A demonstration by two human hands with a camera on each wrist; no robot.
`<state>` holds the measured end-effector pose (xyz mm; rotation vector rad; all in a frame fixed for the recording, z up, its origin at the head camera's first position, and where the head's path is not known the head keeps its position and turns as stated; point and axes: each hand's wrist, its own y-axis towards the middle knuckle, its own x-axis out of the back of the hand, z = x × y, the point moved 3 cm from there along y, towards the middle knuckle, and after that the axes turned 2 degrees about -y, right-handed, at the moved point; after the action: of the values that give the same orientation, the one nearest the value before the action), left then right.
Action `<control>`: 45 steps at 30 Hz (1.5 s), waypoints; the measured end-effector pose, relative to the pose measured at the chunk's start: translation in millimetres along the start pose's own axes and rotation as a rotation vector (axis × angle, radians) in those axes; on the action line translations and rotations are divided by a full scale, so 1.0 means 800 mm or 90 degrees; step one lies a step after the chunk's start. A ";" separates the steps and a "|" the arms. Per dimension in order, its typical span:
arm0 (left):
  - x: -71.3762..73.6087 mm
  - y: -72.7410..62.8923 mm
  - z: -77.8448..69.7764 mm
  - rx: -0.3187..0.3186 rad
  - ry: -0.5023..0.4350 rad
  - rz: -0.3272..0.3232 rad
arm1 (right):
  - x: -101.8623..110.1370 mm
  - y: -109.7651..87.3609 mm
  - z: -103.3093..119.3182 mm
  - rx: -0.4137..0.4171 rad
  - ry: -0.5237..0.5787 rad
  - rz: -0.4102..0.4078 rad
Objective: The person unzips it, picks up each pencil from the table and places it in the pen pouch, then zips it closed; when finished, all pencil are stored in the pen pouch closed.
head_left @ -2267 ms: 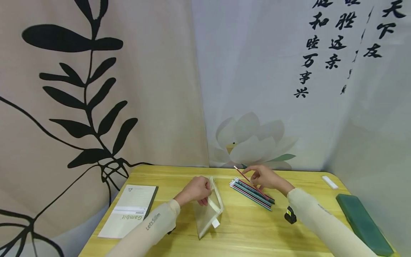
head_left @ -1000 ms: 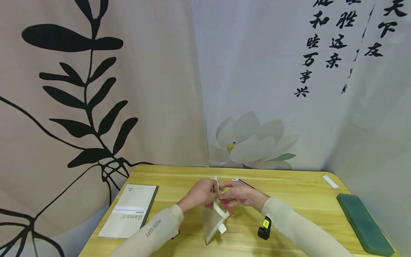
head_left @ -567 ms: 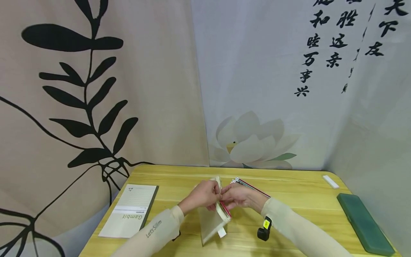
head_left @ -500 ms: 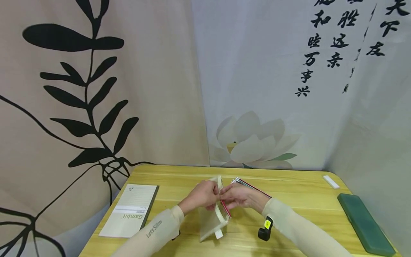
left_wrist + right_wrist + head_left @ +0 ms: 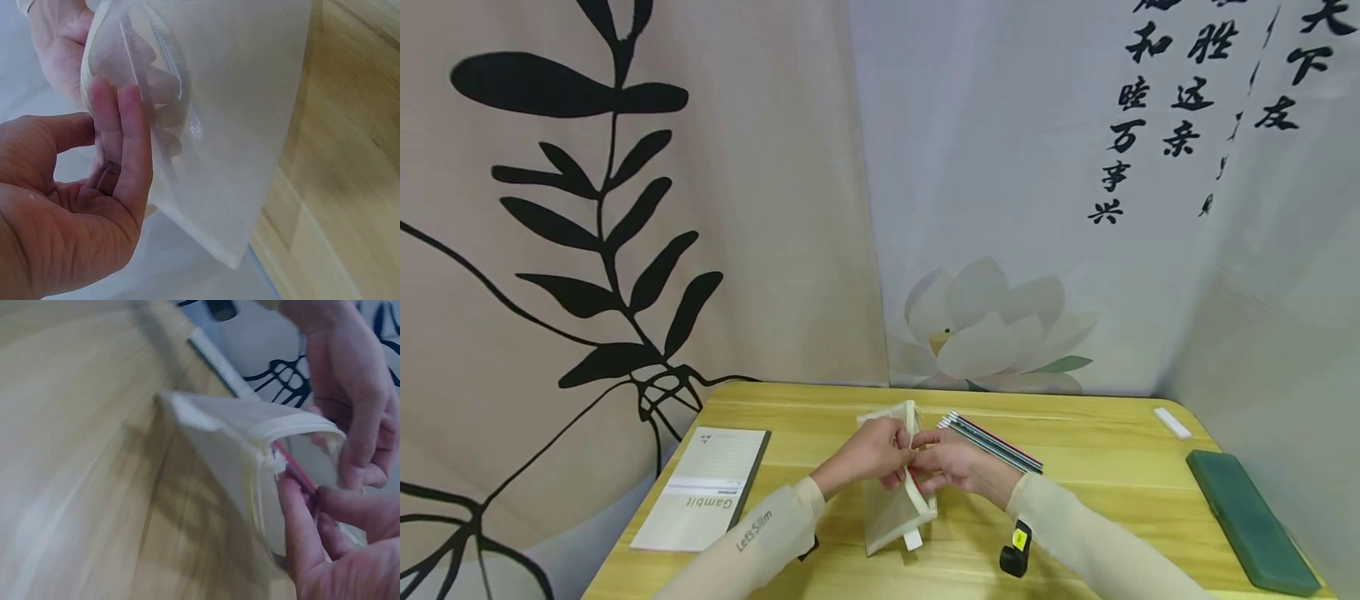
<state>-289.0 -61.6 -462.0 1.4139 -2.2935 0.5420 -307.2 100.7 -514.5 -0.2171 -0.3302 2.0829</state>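
A cream, see-through mesh zip pouch (image 5: 891, 512) stands tilted over the table with its mouth spread. My left hand (image 5: 868, 450) pinches the rim of that mouth between thumb and fingers. Fingers of my right hand (image 5: 958, 462) reach into the opening, where thumb and fingers pinch a red pencil (image 5: 297, 469), seen in the right wrist view. Through the mesh (image 5: 237, 125) in the left wrist view, right fingertips and slender pencil shapes show inside. Just beyond the right wrist lies a bundle of pencils (image 5: 992, 442), partly covered by that hand.
A notepad (image 5: 700, 492) marked Gambit lies at the left of the wooden table (image 5: 820, 408). To the right are a green case (image 5: 1247, 521) and a small white block (image 5: 1172, 423). Patterned curtains (image 5: 775, 208) hang behind the table.
My right hand has lifted a red pencil from the bundle and carried it left into the pouch's mouth. Lately the pencil has sunk deeper inside. My left hand keeps holding the rim.
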 end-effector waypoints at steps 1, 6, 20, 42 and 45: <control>0.000 0.000 0.001 0.001 0.001 -0.001 | 0.000 -0.001 -0.001 0.004 -0.006 -0.011; 0.001 -0.001 0.003 0.003 0.000 -0.008 | 0.003 -0.006 -0.004 0.020 -0.030 -0.047; 0.010 -0.003 0.009 0.008 0.016 -0.036 | 0.060 -0.016 0.008 0.066 -0.115 -0.104; 0.019 -0.009 0.019 0.026 0.016 -0.042 | 0.208 -0.026 -0.004 0.097 -0.384 -0.124; 0.019 -0.006 0.017 0.024 0.020 -0.041 | 0.219 -0.025 -0.020 0.090 -0.365 -0.108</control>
<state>-292.5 -82.1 -465.3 1.4798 -2.2165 0.5865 -374.9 263.5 -526.6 0.4880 -0.5204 1.9558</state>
